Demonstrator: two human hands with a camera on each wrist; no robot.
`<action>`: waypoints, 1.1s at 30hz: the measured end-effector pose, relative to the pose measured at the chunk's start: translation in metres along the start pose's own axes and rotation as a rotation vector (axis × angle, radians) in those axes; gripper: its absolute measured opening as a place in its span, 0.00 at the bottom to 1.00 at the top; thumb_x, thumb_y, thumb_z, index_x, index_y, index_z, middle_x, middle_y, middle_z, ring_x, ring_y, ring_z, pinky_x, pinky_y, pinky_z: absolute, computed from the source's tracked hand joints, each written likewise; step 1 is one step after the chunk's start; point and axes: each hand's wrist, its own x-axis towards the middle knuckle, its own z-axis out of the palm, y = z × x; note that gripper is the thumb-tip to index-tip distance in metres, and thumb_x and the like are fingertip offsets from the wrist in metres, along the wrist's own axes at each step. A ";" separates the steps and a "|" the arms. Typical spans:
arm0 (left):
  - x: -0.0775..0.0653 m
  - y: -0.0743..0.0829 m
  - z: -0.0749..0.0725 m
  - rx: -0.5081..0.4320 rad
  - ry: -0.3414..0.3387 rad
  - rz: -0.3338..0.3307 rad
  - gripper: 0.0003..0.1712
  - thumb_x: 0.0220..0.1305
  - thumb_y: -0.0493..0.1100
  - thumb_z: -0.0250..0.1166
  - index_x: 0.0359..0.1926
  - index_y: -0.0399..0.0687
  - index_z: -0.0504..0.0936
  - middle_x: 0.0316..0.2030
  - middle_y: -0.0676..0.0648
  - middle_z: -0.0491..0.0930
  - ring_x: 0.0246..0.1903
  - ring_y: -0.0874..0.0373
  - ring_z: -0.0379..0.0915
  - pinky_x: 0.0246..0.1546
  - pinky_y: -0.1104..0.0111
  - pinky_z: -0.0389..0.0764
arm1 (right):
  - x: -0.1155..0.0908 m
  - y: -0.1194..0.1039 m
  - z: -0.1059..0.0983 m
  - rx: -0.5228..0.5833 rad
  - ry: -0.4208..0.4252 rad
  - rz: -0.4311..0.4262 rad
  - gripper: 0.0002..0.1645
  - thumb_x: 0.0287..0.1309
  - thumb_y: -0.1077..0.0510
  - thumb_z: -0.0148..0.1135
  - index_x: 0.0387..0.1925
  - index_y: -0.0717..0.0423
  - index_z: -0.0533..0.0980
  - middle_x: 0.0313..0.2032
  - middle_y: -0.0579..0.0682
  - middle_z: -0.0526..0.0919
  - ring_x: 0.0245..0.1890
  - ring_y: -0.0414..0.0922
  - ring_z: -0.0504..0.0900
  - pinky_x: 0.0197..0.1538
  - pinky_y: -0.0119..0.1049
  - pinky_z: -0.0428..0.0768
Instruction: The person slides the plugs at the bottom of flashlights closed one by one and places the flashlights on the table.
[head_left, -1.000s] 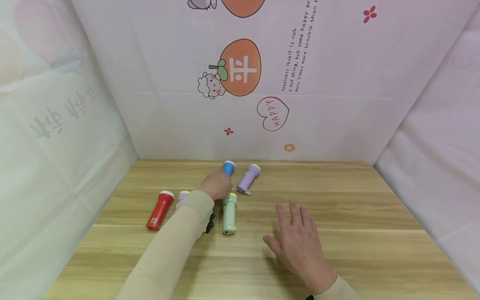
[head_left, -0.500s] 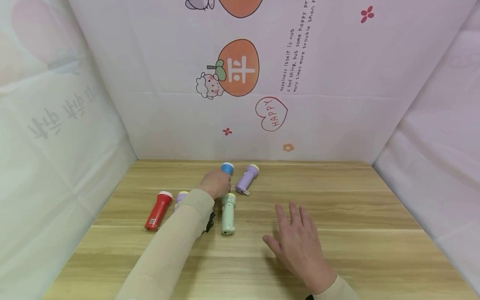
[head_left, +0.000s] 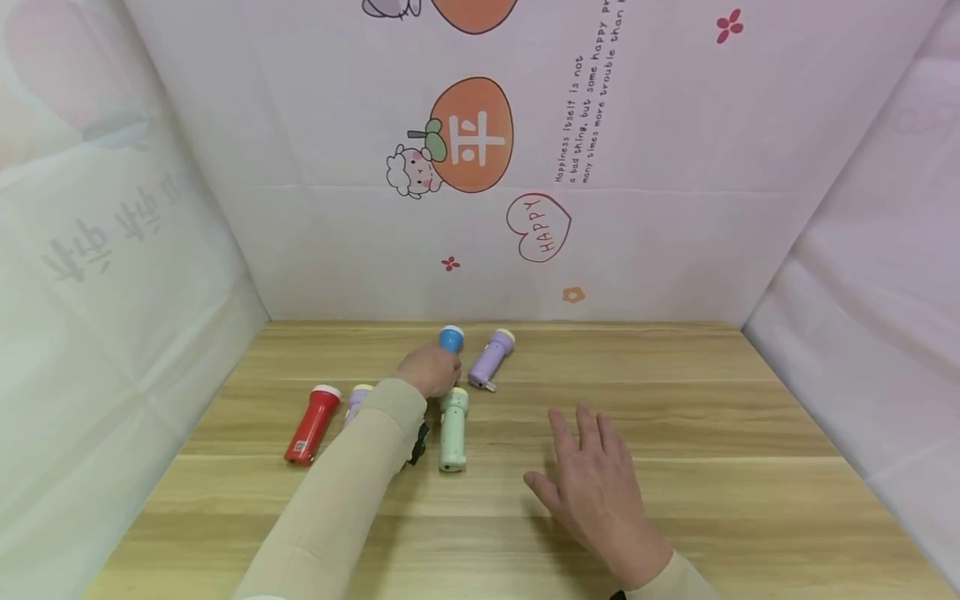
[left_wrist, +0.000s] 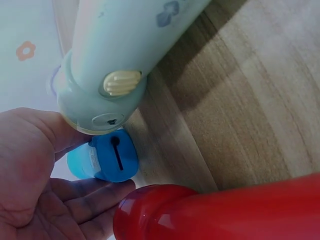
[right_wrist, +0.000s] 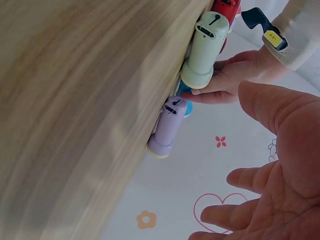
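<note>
In the head view my left hand (head_left: 429, 371) reaches to the back of the table and holds a blue flashlight (head_left: 451, 337) between thumb and fingers. Its white-rimmed head shows past the hand; the left wrist view shows the end of the blue flashlight (left_wrist: 117, 156). Just nearer lies a mint green flashlight (head_left: 453, 433), close to the fingers. A purple flashlight (head_left: 491, 358) lies right of the blue one. My right hand (head_left: 600, 492), fingers spread and straight, is over the right part of the table, holding nothing.
A red flashlight (head_left: 313, 425) lies at the left. Beside it, another purple flashlight (head_left: 358, 400) is partly hidden by my left sleeve (head_left: 337, 500). Printed white cloth (head_left: 645, 258) walls the wooden table (head_left: 675, 375) at the back and both sides.
The blue flashlight has shifted very slightly toward me with my left hand. The head view has turned a little, so everything sits slightly further left. My right hand stays still.
</note>
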 end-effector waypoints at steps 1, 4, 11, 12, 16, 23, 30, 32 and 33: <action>0.001 0.000 0.000 -0.005 -0.002 -0.001 0.13 0.79 0.46 0.57 0.49 0.48 0.87 0.45 0.45 0.85 0.39 0.52 0.77 0.49 0.55 0.82 | 0.000 0.000 0.000 0.000 0.000 0.001 0.51 0.59 0.36 0.73 0.73 0.60 0.68 0.70 0.75 0.68 0.69 0.75 0.67 0.65 0.71 0.71; 0.001 0.001 0.000 -0.024 -0.009 -0.022 0.13 0.79 0.46 0.57 0.50 0.48 0.87 0.45 0.45 0.85 0.37 0.52 0.77 0.46 0.57 0.82 | 0.000 0.000 0.000 -0.003 -0.003 0.002 0.51 0.59 0.36 0.73 0.73 0.60 0.68 0.69 0.75 0.68 0.69 0.75 0.67 0.65 0.71 0.71; 0.003 0.000 0.003 -0.072 -0.007 -0.074 0.14 0.79 0.47 0.57 0.51 0.49 0.87 0.44 0.46 0.85 0.34 0.54 0.78 0.40 0.60 0.80 | -0.001 0.000 -0.001 -0.012 -0.014 0.001 0.51 0.60 0.35 0.72 0.74 0.60 0.67 0.69 0.75 0.68 0.68 0.76 0.68 0.65 0.71 0.71; 0.003 0.000 0.003 -0.072 -0.006 -0.073 0.14 0.79 0.47 0.57 0.51 0.49 0.87 0.44 0.46 0.85 0.35 0.54 0.78 0.39 0.60 0.80 | -0.001 0.000 -0.001 -0.010 -0.014 0.001 0.51 0.60 0.35 0.72 0.74 0.60 0.67 0.70 0.75 0.68 0.68 0.76 0.67 0.65 0.71 0.71; 0.002 0.000 0.003 -0.063 0.002 -0.065 0.13 0.79 0.48 0.59 0.50 0.50 0.88 0.44 0.47 0.85 0.36 0.54 0.78 0.41 0.60 0.81 | -0.002 0.000 -0.001 -0.006 -0.013 0.003 0.51 0.60 0.35 0.72 0.74 0.60 0.67 0.70 0.75 0.68 0.69 0.76 0.67 0.65 0.71 0.70; 0.002 -0.001 0.002 -0.052 0.026 -0.050 0.12 0.77 0.48 0.61 0.50 0.51 0.88 0.46 0.49 0.86 0.38 0.55 0.78 0.45 0.60 0.82 | -0.002 0.000 -0.002 -0.005 -0.008 0.006 0.51 0.59 0.35 0.73 0.74 0.60 0.67 0.70 0.75 0.68 0.69 0.76 0.67 0.65 0.72 0.70; 0.001 -0.003 0.000 -0.077 0.071 -0.041 0.11 0.77 0.47 0.61 0.42 0.52 0.89 0.36 0.52 0.84 0.32 0.57 0.77 0.36 0.63 0.79 | -0.002 0.000 -0.002 -0.016 -0.001 0.002 0.51 0.59 0.35 0.73 0.74 0.59 0.67 0.69 0.75 0.68 0.68 0.76 0.68 0.64 0.72 0.71; -0.001 -0.003 -0.002 -0.087 0.091 -0.033 0.11 0.77 0.47 0.61 0.41 0.52 0.89 0.35 0.52 0.84 0.32 0.57 0.77 0.36 0.63 0.79 | -0.003 0.000 -0.002 -0.016 0.001 0.002 0.51 0.59 0.35 0.73 0.73 0.59 0.68 0.69 0.75 0.68 0.68 0.76 0.68 0.64 0.72 0.71; -0.002 -0.003 -0.002 -0.092 0.102 -0.031 0.11 0.77 0.47 0.61 0.41 0.52 0.89 0.35 0.52 0.85 0.32 0.57 0.77 0.36 0.63 0.79 | -0.003 0.000 -0.002 -0.016 0.002 0.003 0.51 0.59 0.35 0.73 0.73 0.59 0.68 0.69 0.75 0.69 0.68 0.76 0.68 0.64 0.72 0.71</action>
